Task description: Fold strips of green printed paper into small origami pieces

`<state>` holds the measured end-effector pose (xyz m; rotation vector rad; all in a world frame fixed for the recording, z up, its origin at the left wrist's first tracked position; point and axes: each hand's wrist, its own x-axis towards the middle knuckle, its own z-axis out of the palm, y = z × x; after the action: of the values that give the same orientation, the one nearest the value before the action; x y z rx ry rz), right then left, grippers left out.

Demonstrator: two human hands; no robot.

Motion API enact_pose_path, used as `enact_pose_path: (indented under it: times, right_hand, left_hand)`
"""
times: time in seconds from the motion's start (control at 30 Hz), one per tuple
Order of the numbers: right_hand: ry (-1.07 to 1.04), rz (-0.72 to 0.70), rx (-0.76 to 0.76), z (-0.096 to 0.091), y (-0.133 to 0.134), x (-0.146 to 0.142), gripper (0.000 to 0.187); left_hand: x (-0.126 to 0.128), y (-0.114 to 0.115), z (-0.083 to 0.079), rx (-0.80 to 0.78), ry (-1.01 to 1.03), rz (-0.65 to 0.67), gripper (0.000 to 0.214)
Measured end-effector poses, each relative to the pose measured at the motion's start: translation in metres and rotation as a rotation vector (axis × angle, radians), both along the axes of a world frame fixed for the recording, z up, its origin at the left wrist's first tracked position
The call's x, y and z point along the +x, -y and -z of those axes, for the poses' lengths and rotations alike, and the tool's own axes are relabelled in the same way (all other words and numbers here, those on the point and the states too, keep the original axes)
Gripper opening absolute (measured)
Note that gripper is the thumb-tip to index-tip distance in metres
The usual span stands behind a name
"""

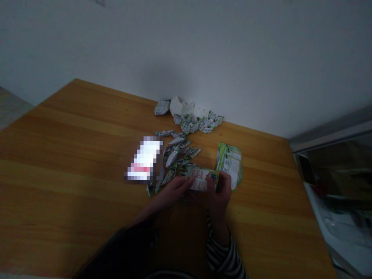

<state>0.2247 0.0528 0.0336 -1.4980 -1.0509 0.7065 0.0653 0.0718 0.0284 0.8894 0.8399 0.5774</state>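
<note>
A slip of thin printed paper, green and white with small coloured print, is held just above a wooden table, between the person's hands. It looks light and soft, likely to bend or crease with little force, so its short ends seem the surest place to take hold. The left hand reaches in from the lower left, its fingers closed on the slip's left end. The right hand clamps the right end, with the thumb across the printed face. The hands stay apart, joined only through the paper, with both forearms angled inward from a dark sleeve and a black-and-white striped sleeve. A loose heap of small folded paper pieces lies just beyond the left hand, and green printed sheets lie beyond the right
</note>
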Motion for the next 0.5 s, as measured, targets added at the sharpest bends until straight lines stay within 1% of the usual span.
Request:
enact_pose_path:
  times: [0.03,0.07,0.1,0.13,0.17,0.2,0.23,0.27,0.3,0.33,0.37,0.4,0.5]
  right_hand:
    - [-0.018,-0.041,0.008,-0.003,-0.002,0.005,0.035]
    - [-0.023,-0.130,-0.020,-0.005,-0.003,0.012,0.042]
    - [-0.029,-0.242,-0.072,-0.008,-0.005,0.020,0.039]
    - [-0.037,-0.399,-0.147,-0.011,-0.006,0.027,0.034]
    - [-0.027,-0.568,-0.224,-0.013,-0.007,0.034,0.029]
    - [0.000,-0.705,-0.280,-0.015,-0.007,0.039,0.025]
    - [0.032,-0.811,-0.317,-0.016,-0.007,0.042,0.025]
    - [0.057,-0.872,-0.335,-0.016,-0.006,0.044,0.027]
    - [0.078,-0.890,-0.336,-0.016,-0.006,0.043,0.030]
    - [0.091,-0.868,-0.326,-0.016,-0.005,0.041,0.033]
    - [0.098,-0.811,-0.309,-0.014,-0.005,0.038,0.034]
    - [0.102,-0.733,-0.291,-0.013,-0.005,0.033,0.034]
    - [0.062,-0.460,-0.251,-0.005,-0.003,0.017,0.037]
  left_hand:
    - [-0.003,-0.001,-0.001,0.017,-0.016,0.048,0.049]
    - [-0.007,-0.001,-0.003,0.052,-0.036,0.106,0.048]
    - [-0.011,-0.001,-0.006,0.106,-0.062,0.169,0.046]
    - [-0.016,-0.001,-0.009,0.185,-0.096,0.219,0.044]
    - [-0.019,-0.001,-0.012,0.256,-0.129,0.250,0.041]
    - [-0.022,0.000,-0.016,0.328,-0.163,0.259,0.039]
    - [-0.024,0.000,-0.018,0.381,-0.186,0.248,0.036]
    - [-0.024,0.001,-0.019,0.408,-0.199,0.247,0.036]
    - [-0.024,0.000,-0.019,0.410,-0.203,0.242,0.036]
    - [-0.022,0.000,-0.018,0.388,-0.200,0.226,0.037]
    - [-0.020,-0.001,-0.016,0.344,-0.190,0.207,0.038]
    - [-0.017,-0.003,-0.014,0.293,-0.187,0.139,0.039]
    - [-0.009,-0.008,-0.008,0.126,-0.176,-0.194,0.039]
